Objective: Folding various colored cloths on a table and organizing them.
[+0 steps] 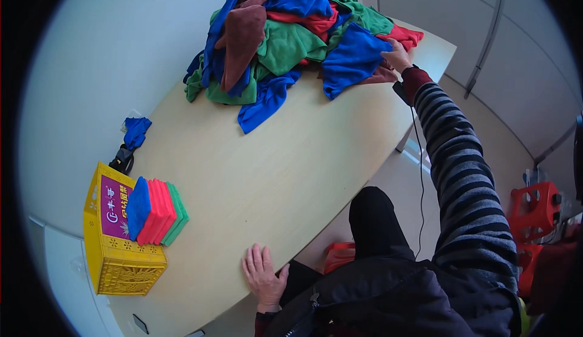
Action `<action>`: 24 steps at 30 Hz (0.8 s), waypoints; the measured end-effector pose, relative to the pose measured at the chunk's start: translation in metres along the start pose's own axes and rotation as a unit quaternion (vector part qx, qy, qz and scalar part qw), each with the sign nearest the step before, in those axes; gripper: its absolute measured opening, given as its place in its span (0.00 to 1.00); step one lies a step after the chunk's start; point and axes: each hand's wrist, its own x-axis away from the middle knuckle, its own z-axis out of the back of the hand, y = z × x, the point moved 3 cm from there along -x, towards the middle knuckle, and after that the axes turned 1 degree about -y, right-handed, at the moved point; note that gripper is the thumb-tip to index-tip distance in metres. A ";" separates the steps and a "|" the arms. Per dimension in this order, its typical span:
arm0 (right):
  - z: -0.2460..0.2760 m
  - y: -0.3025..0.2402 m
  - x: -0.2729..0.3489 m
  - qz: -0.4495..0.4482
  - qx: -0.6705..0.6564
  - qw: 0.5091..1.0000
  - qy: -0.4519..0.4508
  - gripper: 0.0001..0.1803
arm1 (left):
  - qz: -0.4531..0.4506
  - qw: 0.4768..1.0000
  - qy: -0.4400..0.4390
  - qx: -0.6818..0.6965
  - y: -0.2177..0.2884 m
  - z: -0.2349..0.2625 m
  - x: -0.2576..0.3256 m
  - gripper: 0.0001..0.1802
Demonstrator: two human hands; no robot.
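Observation:
A big heap of blue, green, red and brown cloths (291,42) lies at the far end of the table. My right hand (398,56) reaches out to its right side, fingers closed on the corner of a blue cloth (355,57). Part of a brown cloth (378,74) shows beneath that blue one, and a red cloth (405,35) lies just beyond my fingers. Close to me, my left hand (265,276) rests flat at the table's near edge with its fingers stretched out, holding nothing.
On the left, folded blue, red and green cloths (159,212) lean in a stack against a yellow plastic basket (130,270). A crumpled blue cloth (137,132) lies behind it by the wall. A thin cable (421,185) hangs beside the pale wooden table (231,179). Red stools (534,209) stand at right.

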 end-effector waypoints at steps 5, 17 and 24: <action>-0.013 -0.014 -0.017 0.059 0.058 0.997 -0.008 0.39 | -0.011 1.000 0.002 -0.008 -0.003 -0.009 -0.006 0.43; -0.022 -0.074 0.031 0.168 0.119 0.967 -0.149 0.14 | 0.006 1.000 -0.004 0.002 0.012 -0.005 -0.007 0.44; -0.035 -0.230 0.277 0.378 -0.122 0.844 -0.359 0.10 | 0.013 1.000 0.027 0.007 0.004 0.002 0.004 0.41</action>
